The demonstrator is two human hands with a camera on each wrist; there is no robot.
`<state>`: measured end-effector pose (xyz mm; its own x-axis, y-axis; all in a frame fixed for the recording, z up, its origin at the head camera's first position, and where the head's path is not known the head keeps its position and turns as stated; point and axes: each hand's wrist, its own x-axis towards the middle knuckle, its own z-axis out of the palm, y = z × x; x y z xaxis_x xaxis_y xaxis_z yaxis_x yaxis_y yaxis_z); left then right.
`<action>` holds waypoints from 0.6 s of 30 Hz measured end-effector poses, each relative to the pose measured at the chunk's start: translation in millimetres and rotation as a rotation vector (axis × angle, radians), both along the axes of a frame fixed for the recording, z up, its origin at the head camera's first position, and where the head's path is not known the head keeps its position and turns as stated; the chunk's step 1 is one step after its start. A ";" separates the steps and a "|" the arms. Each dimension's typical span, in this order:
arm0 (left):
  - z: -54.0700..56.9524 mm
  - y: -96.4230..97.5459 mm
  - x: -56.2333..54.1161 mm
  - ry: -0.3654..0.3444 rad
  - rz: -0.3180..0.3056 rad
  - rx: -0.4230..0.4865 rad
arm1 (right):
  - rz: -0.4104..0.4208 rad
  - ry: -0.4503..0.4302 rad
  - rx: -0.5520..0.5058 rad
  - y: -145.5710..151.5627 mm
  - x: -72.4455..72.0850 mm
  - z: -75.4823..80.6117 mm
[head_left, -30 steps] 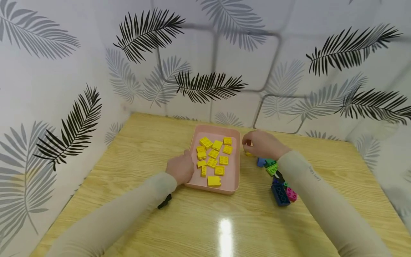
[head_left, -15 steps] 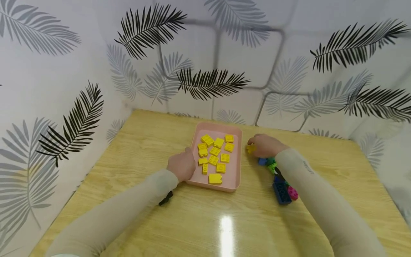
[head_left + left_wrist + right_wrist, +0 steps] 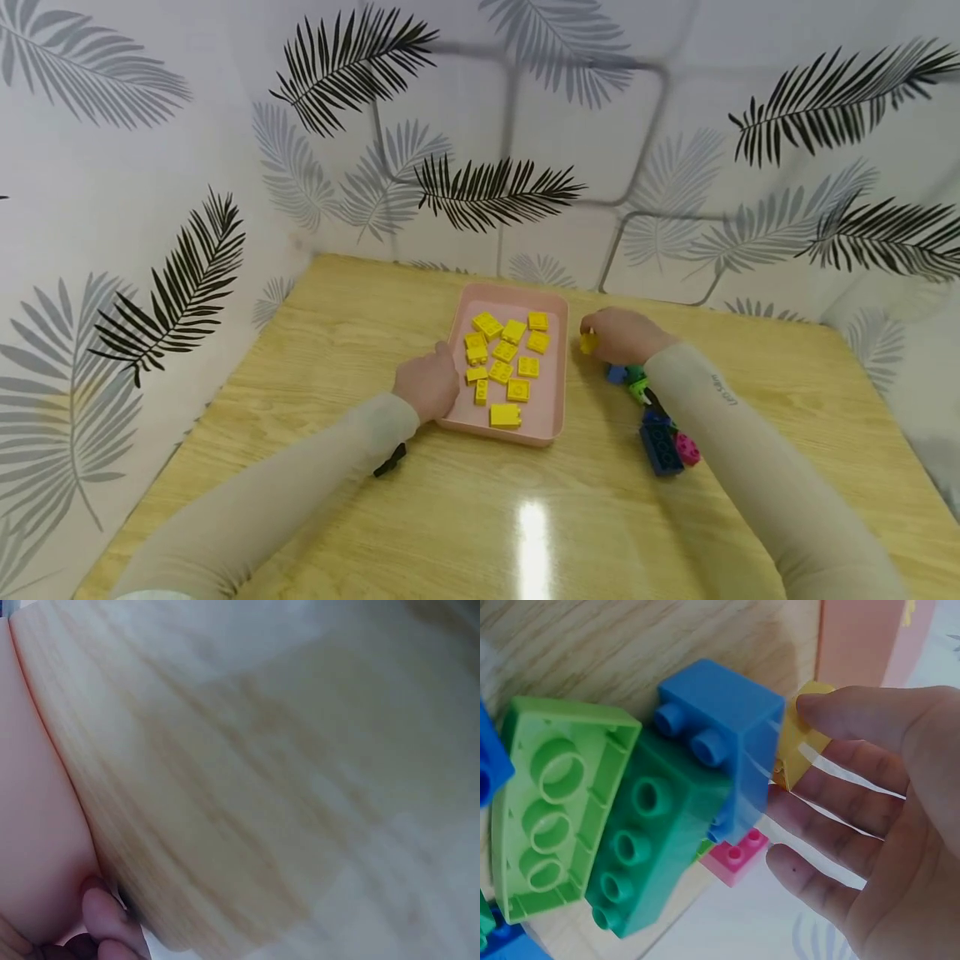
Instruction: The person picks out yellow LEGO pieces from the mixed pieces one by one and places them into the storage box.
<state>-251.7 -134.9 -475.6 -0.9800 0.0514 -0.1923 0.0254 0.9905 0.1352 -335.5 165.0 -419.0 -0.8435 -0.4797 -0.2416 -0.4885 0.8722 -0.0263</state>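
My right hand (image 3: 626, 335) pinches a yellow toy brick (image 3: 801, 739) between thumb and fingers, just right of the pink tray. A blue brick (image 3: 739, 712) sits right beside the held brick in the right wrist view. My left hand (image 3: 427, 383) grips the left side of the pink tray (image 3: 501, 435), its fingers curled at the wall and partly hidden. Several yellow bricks (image 3: 506, 416) lie spread across the tray's floor. The left wrist view shows mostly tabletop, with curled fingertips (image 3: 105, 915) at the lower left.
Under and beside the right forearm lies a loose row of bricks: dark green (image 3: 660, 817), light green (image 3: 559, 795), dark blue (image 3: 661, 448) and pink (image 3: 687, 448). A patterned wall (image 3: 547, 225) rises behind the wooden table (image 3: 360, 325).
My right hand has closed its thumb and fingers on the yellow brick that lay at its fingertips. The left hand keeps its place at the tray; the head view has shifted slightly.
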 end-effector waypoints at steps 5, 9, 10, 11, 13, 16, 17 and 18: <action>2.2 -0.1 0.8 -0.005 -0.004 -0.004 | 0.012 0.010 -0.004 0.0 6.3 9.4; 1.5 -0.7 1.2 -0.008 -0.006 -0.014 | 0.006 0.014 -0.011 -0.1 10.7 14.1; 1.4 -0.9 1.3 -0.009 -0.004 -0.012 | 0.007 0.019 -0.014 -0.2 11.8 15.6; 1.5 -1.0 1.3 -0.008 -0.004 -0.011 | 0.008 0.024 -0.016 -0.5 12.8 17.3; 1.9 -1.1 1.4 -0.006 -0.007 -0.011 | 0.010 0.040 -0.017 -1.7 15.1 21.0; 2.8 -0.7 0.9 -0.001 -0.008 -0.006 | 0.023 0.073 -0.015 -4.2 19.6 28.0; 3.1 -0.5 0.7 0.001 -0.010 -0.008 | 0.029 0.083 -0.011 -5.5 21.2 30.3; 3.5 -0.3 0.6 0.002 -0.011 -0.008 | 0.037 0.093 -0.008 -6.8 22.7 32.4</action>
<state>-251.1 -135.2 -472.1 -0.9797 0.0604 -0.1912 0.0363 0.9912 0.1275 -312.8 158.2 -386.6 -0.8439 -0.5124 -0.1588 -0.5209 0.8535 0.0142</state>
